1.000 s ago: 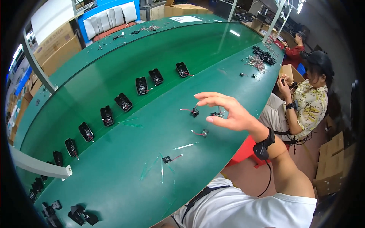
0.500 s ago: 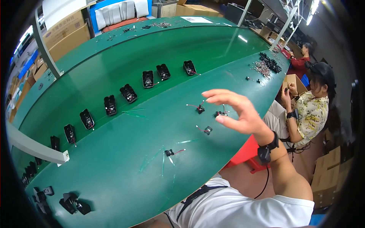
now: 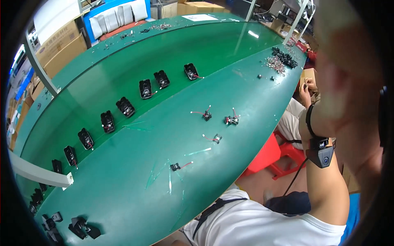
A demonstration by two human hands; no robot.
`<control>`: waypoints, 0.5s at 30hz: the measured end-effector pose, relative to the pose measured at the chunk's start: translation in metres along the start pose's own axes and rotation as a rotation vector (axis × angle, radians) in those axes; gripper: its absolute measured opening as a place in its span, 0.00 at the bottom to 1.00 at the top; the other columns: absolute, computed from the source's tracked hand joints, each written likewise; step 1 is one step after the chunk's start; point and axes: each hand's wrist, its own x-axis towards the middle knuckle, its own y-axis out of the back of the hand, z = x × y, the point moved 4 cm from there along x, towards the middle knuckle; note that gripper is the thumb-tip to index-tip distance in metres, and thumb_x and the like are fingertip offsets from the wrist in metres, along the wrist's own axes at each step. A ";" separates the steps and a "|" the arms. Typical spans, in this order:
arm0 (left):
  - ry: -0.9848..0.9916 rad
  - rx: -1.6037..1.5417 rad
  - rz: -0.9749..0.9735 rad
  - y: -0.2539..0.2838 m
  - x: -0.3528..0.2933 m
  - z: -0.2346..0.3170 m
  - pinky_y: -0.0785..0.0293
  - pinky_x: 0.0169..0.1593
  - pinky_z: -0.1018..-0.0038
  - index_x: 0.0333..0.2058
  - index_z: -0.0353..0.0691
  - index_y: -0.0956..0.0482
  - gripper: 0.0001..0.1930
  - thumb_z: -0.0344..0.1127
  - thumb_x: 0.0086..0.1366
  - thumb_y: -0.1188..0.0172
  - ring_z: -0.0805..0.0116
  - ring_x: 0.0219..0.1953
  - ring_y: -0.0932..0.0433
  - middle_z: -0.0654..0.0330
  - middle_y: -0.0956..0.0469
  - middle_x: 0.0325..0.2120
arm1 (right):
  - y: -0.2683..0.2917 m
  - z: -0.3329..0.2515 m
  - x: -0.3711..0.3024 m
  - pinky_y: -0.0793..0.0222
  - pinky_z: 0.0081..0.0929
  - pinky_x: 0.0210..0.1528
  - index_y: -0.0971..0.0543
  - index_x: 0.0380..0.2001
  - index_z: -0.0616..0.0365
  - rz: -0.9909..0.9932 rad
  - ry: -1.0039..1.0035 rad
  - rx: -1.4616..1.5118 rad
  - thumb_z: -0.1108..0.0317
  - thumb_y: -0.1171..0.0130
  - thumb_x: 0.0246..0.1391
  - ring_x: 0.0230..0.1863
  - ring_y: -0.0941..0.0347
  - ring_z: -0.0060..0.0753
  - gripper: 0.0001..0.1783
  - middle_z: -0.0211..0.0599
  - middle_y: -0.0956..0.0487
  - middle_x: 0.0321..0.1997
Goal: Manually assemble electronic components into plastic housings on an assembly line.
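My right hand (image 3: pixel 344 74) is raised very close at the right edge, large and blurred; its fingers cannot be made out. A black strap with a small camera (image 3: pixel 322 153) is worn on that wrist. Out of view is my left hand. On the green table (image 3: pixel 246 94) lie small black parts with red wires: one part (image 3: pixel 175 167) near the middle, another (image 3: pixel 217 138) farther right, a third (image 3: pixel 207 115) beyond it, and a double-looking one (image 3: pixel 232 119) beside that. Thin clear strips (image 3: pixel 170 182) lie around the nearest part.
Black open housings (image 3: pixel 125 106) stand in a row along the far side. Black pieces (image 3: pixel 84 227) lie at the lower left. A heap of small parts (image 3: pixel 283 59) sits far right, near a co-worker's hands (image 3: pixel 307 88). A metal post (image 3: pixel 41 170) juts in left; red stools (image 3: pixel 283 156) stand below.
My right hand has risen from over the small wired parts toward the upper right, close to the camera. The whole view has shifted slightly; the parts on the table look unmoved.
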 end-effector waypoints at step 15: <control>-0.486 0.004 -0.273 0.061 -0.074 -0.069 0.29 0.53 0.64 0.55 0.32 0.33 0.19 0.31 0.66 0.49 0.56 0.53 0.28 0.47 0.29 0.52 | 0.011 -0.028 0.091 0.28 0.36 0.50 0.45 0.70 0.52 -0.188 0.482 0.105 0.49 0.31 0.46 0.56 0.29 0.54 0.52 0.60 0.39 0.67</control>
